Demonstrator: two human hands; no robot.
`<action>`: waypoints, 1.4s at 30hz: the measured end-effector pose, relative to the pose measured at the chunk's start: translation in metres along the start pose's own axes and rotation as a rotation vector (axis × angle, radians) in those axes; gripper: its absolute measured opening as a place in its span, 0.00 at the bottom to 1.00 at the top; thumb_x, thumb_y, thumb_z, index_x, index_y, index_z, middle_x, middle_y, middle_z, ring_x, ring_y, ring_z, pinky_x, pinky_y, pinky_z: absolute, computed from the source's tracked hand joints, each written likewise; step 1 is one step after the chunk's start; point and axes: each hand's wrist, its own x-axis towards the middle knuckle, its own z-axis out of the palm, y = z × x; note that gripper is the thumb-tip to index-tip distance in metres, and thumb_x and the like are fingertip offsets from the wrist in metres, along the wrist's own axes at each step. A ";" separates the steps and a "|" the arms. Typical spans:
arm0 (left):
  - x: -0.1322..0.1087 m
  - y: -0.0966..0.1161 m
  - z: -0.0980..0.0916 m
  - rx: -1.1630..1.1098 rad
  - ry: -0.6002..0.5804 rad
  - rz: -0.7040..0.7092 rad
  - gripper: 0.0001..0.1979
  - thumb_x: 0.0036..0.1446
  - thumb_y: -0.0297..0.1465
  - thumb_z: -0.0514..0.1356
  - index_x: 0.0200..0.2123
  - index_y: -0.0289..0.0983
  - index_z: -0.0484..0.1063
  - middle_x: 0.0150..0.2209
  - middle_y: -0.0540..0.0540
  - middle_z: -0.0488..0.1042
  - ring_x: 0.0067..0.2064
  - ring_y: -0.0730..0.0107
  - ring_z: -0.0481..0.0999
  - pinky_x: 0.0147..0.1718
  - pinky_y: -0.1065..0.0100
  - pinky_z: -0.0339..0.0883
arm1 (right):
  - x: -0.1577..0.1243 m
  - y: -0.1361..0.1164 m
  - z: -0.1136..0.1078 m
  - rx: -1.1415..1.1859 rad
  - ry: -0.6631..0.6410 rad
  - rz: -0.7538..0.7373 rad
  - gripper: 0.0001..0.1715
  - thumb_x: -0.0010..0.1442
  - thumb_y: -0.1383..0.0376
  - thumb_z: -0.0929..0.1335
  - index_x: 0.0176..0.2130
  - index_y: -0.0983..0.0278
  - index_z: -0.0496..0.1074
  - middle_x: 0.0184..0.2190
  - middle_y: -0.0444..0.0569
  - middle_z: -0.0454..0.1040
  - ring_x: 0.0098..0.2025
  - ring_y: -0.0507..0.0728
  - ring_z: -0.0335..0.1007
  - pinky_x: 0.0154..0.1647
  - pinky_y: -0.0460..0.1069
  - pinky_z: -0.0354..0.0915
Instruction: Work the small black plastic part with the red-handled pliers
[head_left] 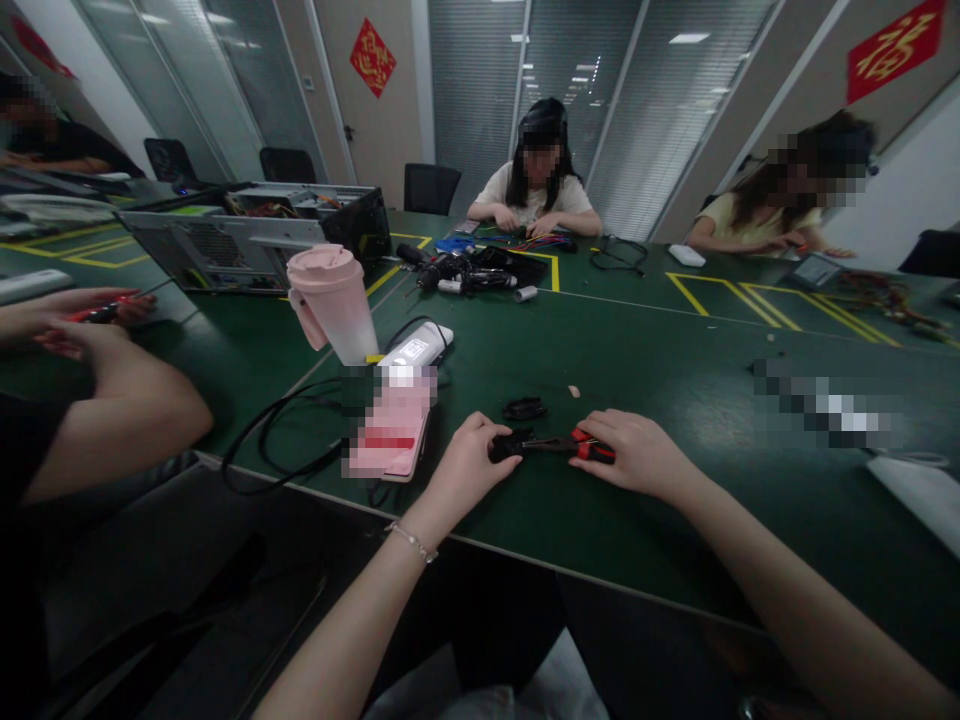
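My left hand (pixel 474 458) pinches a small black part (pixel 510 446) just above the green table. Closed around the red and black handles of needle-nose pliers (pixel 559 444) is my right hand (pixel 636 450). The pliers point left, and their jaws meet the black part; whether they grip it I cannot tell. Behind the part lies another black piece (pixel 524 408). A tiny pale scrap (pixel 574 391) rests to its right. Left of my left hand is a pink phone (pixel 390 430), partly blurred out.
A pink tumbler (pixel 334 300), a white device (pixel 416 350) and a looped black cable (pixel 259 440) stand or lie to the left. An open computer case (pixel 247 240) is farther back. A drill (pixel 442 270) lies among wires. Other people sit around the table (pixel 645 340).
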 end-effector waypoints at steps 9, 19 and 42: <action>0.000 0.003 0.002 0.054 0.046 0.019 0.11 0.45 0.33 0.64 0.32 0.34 0.69 0.32 0.49 0.64 0.28 0.74 0.65 0.28 0.70 0.64 | 0.001 -0.003 0.000 -0.032 0.001 -0.002 0.23 0.56 0.49 0.61 0.39 0.65 0.68 0.34 0.53 0.72 0.35 0.56 0.67 0.33 0.50 0.62; 0.001 0.001 0.003 0.042 0.042 0.023 0.10 0.45 0.32 0.63 0.32 0.34 0.69 0.33 0.49 0.65 0.29 0.73 0.66 0.29 0.69 0.64 | 0.001 -0.001 0.001 -0.009 0.005 0.005 0.23 0.55 0.49 0.62 0.39 0.65 0.69 0.34 0.53 0.73 0.35 0.56 0.67 0.31 0.49 0.62; 0.001 0.004 0.003 0.089 0.046 0.013 0.11 0.44 0.33 0.64 0.29 0.35 0.65 0.32 0.49 0.64 0.32 0.70 0.67 0.31 0.68 0.63 | 0.001 -0.003 0.000 -0.038 0.030 -0.004 0.22 0.55 0.50 0.62 0.38 0.64 0.69 0.34 0.54 0.72 0.35 0.57 0.67 0.30 0.49 0.61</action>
